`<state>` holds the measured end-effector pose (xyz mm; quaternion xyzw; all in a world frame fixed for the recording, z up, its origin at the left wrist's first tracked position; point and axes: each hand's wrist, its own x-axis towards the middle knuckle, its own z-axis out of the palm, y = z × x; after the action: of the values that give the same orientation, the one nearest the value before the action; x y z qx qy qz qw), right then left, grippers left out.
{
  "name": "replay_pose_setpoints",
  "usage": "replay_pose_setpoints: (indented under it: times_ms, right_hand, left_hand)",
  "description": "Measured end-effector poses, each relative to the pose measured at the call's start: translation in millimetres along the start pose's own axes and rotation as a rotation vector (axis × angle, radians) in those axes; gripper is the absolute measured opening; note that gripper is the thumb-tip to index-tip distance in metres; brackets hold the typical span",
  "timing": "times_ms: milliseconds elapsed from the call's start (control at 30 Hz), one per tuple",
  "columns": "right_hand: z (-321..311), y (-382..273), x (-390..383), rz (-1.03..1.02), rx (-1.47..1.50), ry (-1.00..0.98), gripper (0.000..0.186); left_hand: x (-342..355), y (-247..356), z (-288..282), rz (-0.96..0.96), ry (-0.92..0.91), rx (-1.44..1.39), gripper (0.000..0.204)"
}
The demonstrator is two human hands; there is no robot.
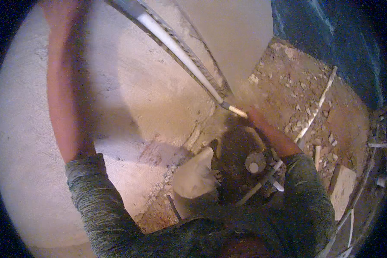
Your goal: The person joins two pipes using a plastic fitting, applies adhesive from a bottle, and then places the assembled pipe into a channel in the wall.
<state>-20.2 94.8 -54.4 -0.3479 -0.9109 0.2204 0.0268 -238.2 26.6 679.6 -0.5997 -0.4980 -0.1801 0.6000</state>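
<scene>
My right hand (254, 118) is closed round the lower end of a long straight bar (176, 48), grey along its edges with a bright white face. The bar slants from the upper left down to that hand, close against a pale, rough plastered surface (159, 81). My left arm stretches up along the left side. At its end my left hand (64, 9) is smeared by motion and cut off by the top edge, so its fingers do not show. The bar's upper end also runs out of view.
Broken stones and brown earth (294, 86) lie to the right, crossed by a thin pale pole (318, 111). Below my right hand is a dark area with a round container (255, 162). A pale crumpled sack (193, 175) sits beside it. A board (343, 189) leans at the right.
</scene>
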Motion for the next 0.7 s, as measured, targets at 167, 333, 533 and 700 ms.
replay_pose_setpoints:
  times_ms: [167,333,533,700]
  right_hand:
    - [-36.5,-72.6,3.6,0.238,0.132,-0.102,0.021]
    - [-42.1,-25.8,-10.5,0.220,0.010,-0.206,0.023]
    - [-19.6,-42.2,2.7,0.278,0.124,-0.180,0.025]
    - [2.3,-33.7,18.6,0.231,0.117,-0.132,0.023]
  left_hand:
    - [32.3,-107.6,16.3,0.071,-0.135,0.009,0.010]
    - [2.3,15.6,10.1,-0.061,-0.034,0.391,0.011]
    - [4.2,-2.8,2.0,0.075,0.079,0.432,0.011]
    - [12.3,-10.5,-4.1,0.119,0.121,0.419,0.014]
